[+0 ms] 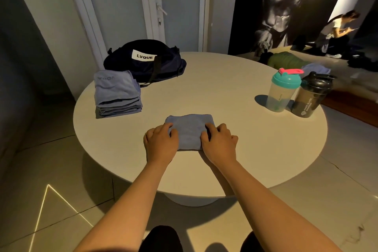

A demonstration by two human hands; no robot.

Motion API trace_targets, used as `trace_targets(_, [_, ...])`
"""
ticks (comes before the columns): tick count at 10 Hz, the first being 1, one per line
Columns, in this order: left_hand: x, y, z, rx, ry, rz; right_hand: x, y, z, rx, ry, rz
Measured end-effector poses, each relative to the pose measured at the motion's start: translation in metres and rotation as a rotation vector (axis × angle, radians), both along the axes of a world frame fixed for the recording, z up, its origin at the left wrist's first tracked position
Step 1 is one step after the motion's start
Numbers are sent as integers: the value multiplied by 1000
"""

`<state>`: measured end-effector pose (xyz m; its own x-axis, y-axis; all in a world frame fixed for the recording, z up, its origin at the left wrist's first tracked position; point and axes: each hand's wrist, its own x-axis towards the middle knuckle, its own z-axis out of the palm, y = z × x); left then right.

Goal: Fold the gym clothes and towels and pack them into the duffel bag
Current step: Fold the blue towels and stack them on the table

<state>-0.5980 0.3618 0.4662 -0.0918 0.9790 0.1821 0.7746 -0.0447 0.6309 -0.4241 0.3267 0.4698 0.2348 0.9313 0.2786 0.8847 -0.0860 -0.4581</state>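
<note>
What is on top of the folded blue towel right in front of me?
Your left hand and right hand, each gripping one side of the folded blue towel. Its near corners are hidden beneath them. Nothing else lies on it.

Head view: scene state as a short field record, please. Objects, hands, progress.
surface: round white table
being worked: folded blue towel, flat near the front edge
left grip: hand, fingers curled on the towel's left edge
right grip: hand, fingers curled on its right edge
folded stack: blue towels, left side, just in front of the bag
duffel bag: navy, far left; open or zipped cannot be told
other: teal-lid shaker and black shaker, side by side at right
progress: towels folded, not yet packed
</note>
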Motion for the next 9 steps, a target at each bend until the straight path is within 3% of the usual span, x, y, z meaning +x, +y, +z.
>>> trace_targets(1, [-2, 4, 1, 16, 91, -45, 3, 4, 4, 8, 51, -6])
trace_targets(2, [4, 30, 4, 7, -41, -195, 15, 36, 18, 179, 15, 42])
trace_targets(3, [10, 69, 5, -5, -216, -331, 21, 84, 25, -62, -47, 190])
trace_targets(4, [26, 100, 14, -42, -213, -388, 25, 107, 28, -310, -56, 151])
trace_targets(5, [49, 106, 36, 6, -320, -569, 30, 113, 54, -516, 61, 135])
trace_targets(6, [33, 117, 82, -145, -158, -515, 35, 108, 101, -701, 434, 111])
trace_targets(7, [26, 104, 159, -269, -89, -453, 33, 97, 161, -700, 684, 89])
trace_targets(9, [-2, 116, 246, -147, -140, -526, -2, 109, 249, -648, 934, 137])
